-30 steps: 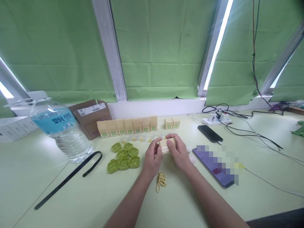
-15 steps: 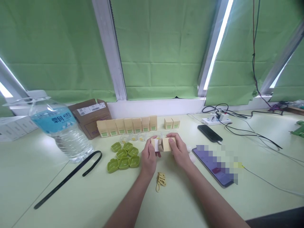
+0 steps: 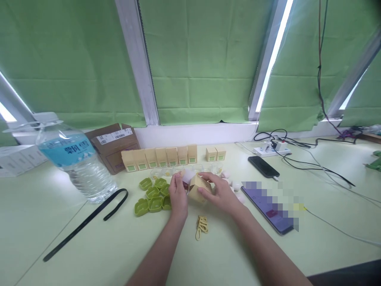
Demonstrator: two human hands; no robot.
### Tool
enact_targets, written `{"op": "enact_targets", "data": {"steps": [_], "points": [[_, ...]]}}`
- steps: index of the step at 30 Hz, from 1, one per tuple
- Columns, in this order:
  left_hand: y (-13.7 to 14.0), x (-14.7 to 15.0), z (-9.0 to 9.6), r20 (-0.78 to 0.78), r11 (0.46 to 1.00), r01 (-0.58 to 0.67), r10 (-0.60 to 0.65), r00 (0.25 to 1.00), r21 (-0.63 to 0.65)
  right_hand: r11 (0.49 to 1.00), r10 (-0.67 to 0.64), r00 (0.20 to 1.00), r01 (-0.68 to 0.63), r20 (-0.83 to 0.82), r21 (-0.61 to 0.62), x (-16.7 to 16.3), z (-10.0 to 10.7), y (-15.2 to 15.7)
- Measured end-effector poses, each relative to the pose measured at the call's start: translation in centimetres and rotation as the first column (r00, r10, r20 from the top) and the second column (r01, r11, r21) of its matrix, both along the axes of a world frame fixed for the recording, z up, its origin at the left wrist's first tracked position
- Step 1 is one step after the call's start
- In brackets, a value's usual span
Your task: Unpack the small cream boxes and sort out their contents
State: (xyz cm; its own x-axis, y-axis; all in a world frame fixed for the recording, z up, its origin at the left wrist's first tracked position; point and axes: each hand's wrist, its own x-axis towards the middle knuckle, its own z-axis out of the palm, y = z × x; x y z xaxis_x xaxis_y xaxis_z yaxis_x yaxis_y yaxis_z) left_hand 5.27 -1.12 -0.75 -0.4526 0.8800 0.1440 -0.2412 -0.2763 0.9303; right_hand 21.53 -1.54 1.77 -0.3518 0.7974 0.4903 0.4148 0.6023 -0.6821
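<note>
Between my hands is a small tan cardboard box (image 3: pixel 199 194), tilted, with an end flap (image 3: pixel 188 176) raised and its pale inner side showing. My left hand (image 3: pixel 178 196) pinches the box at its flap side. On the other side, my right hand (image 3: pixel 220 192) grips the box with thumb in front and fingers over the top. What the box holds inside is hidden. Just left of my left hand sit several green cup-like pieces (image 3: pixel 155 204). Below the box lies a small bundle of yellowish cord loops (image 3: pixel 201 226). Several whitish round pieces (image 3: pixel 237 186) are partly covered by my right hand.
Behind stand a row of open tan boxes (image 3: pixel 162 158), two closed boxes (image 3: pixel 216 154) and clear small containers (image 3: pixel 167 172). A water bottle (image 3: pixel 80 163), brown carton (image 3: pixel 114 147) and black strap (image 3: pixel 80 226) are left. Phones (image 3: pixel 263 167), a power strip (image 3: pixel 271 150) and cables lie right.
The box has turned and tilted, coming slightly down and left. My left hand has shifted left, and the flap now stands up. More whitish round pieces show beside my right hand.
</note>
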Motion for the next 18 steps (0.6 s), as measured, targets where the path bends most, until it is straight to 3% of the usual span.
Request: {"op": "enact_targets", "data": {"steps": [10,18], "points": [[-0.37,0.47,0.70,-0.203,0.999,0.027,-0.019,0.979,0.039,0.988,0.153,0.985,-0.150,0.085,-0.043,-0.40,1.07,-0.71],[-0.23,0.64,0.38,-0.312,0.993,0.102,-0.079,0.947,0.057,0.996,0.094,0.990,-0.093,0.107,-0.009,-0.21,0.60,-0.28]]}}
